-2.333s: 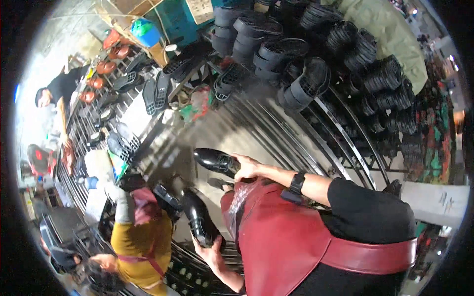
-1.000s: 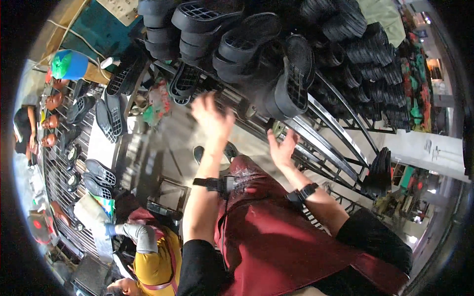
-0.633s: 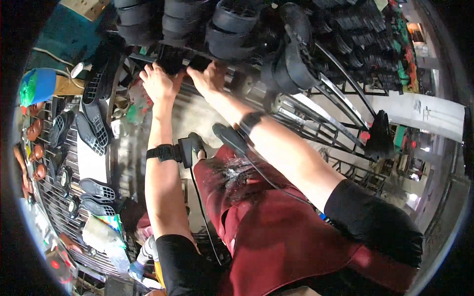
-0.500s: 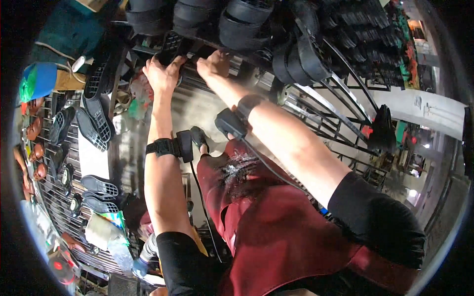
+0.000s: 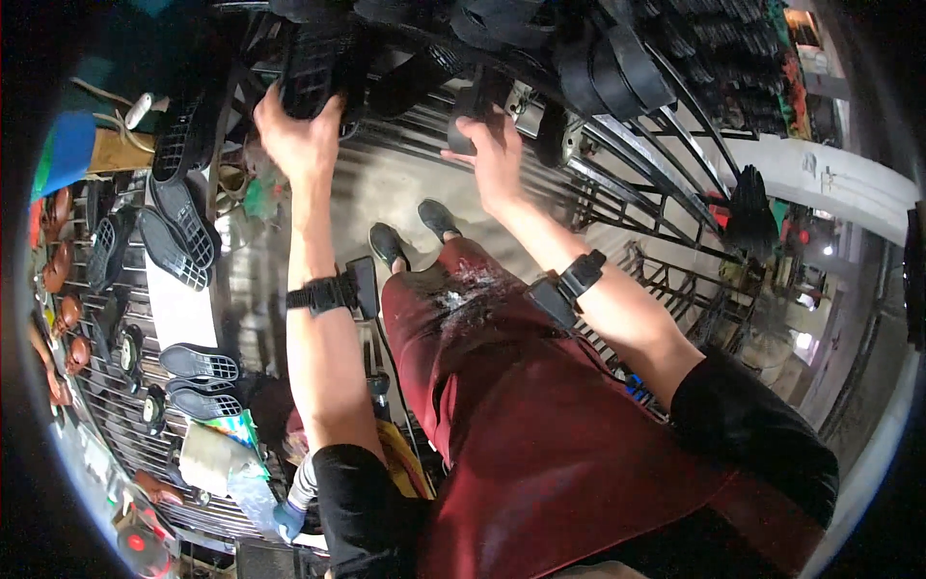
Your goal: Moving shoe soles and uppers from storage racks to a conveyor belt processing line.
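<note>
My left hand (image 5: 301,140) is closed on a black shoe sole (image 5: 313,82), fingers on one edge and thumb on the other. The sole's gridded face is toward me. Over to the right, my right hand (image 5: 494,154) grips a dark flat piece (image 5: 465,116) between thumb and fingers; its kind is hard to make out in the shadow. Between the hands, another dark sole (image 5: 417,82) lies slanted on the metal bars of the rack (image 5: 405,159).
Black curved soles (image 5: 617,72) stand on the rack at the far right. On the left, gridded soles (image 5: 174,246) lie on a white board beside brown shoe parts (image 5: 68,314). Another person's gloved hand (image 5: 287,521) shows at lower left. A white beam (image 5: 839,179) crosses at right.
My right hand has moved right, away from my left, and now shows a dark piece in its grip. My left hand has shifted slightly left, with the gridded sole now more in view.
</note>
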{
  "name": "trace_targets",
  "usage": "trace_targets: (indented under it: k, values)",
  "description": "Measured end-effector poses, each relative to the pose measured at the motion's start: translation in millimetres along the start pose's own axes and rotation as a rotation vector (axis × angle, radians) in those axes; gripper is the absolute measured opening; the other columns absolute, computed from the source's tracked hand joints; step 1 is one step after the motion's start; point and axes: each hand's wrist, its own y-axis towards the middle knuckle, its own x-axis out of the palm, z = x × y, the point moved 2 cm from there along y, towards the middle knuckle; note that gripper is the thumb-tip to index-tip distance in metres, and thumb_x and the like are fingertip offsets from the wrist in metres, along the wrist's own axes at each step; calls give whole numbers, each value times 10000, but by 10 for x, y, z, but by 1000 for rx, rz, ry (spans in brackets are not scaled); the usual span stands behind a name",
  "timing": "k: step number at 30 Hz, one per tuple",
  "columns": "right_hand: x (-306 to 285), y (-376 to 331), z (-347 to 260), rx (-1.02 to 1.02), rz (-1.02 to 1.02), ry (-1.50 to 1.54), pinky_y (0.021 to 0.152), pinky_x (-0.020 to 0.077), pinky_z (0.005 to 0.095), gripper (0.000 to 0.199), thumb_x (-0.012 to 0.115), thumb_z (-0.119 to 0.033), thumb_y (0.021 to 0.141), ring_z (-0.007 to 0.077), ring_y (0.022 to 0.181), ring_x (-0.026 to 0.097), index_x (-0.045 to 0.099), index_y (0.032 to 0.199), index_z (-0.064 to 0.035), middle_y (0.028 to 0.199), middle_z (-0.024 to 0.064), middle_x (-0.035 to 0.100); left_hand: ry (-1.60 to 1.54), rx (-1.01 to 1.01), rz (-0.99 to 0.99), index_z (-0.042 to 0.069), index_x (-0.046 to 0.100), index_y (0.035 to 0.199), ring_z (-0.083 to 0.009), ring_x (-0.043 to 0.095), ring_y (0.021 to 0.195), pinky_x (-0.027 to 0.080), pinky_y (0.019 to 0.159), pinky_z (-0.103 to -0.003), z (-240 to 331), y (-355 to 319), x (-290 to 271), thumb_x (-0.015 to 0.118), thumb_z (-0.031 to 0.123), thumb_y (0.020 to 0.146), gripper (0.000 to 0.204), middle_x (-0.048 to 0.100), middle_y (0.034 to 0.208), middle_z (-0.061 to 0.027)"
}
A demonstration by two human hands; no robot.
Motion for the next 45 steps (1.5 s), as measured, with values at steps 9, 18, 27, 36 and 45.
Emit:
trace_targets:
  k: [9,18,27,36,45]
  values:
    - [778,944,389,30,146,-1077,1179,390,448,961,697,-504,882,365,1377,493,283,1582,8,1564,309,386,654,-136,-605,48,414,1505,-426,606,1211,571,947,-503,588,126,402,915,329,696,992,568,1380,-205]
    - [704,1245,402,136,173,-1013,1122,471,402,1091,834,-261,725,373,1324,561,223,1556,93,1449,285,534,-376,-329,-303,-68,666,1229,-242,724,958,556,929,-360,-129,399,196,911,218,657,685,769,1063,-165]
    - [571,1168,288,97,216,-1079,1170,409,443,1114,891,-464,662,385,1406,447,347,1519,-3,1484,244,481,-473,-428,115,-22,484,1424,-176,642,920,543,853,-313,-282,-351,-575,879,-42,697,827,659,1138,-91]
    - [576,443,0,-259,140,-985,1079,446,475,1014,818,-595,784,456,1274,563,406,1423,76,1358,319,584,-390,-461,82,-6,485,1410,-196,628,1043,530,934,-330,-193,-1132,-896,909,-14,678,846,628,1217,-101]
    - [611,-927,2,552,-376,92,865,570,379,509,873,-22,732,207,914,698,606,1165,-43,963,65,716,77,369,-307,125,597,1393,-470,511,1316,437,1104,-571,640,-1905,-1211,727,-82,627,805,537,1451,-226]
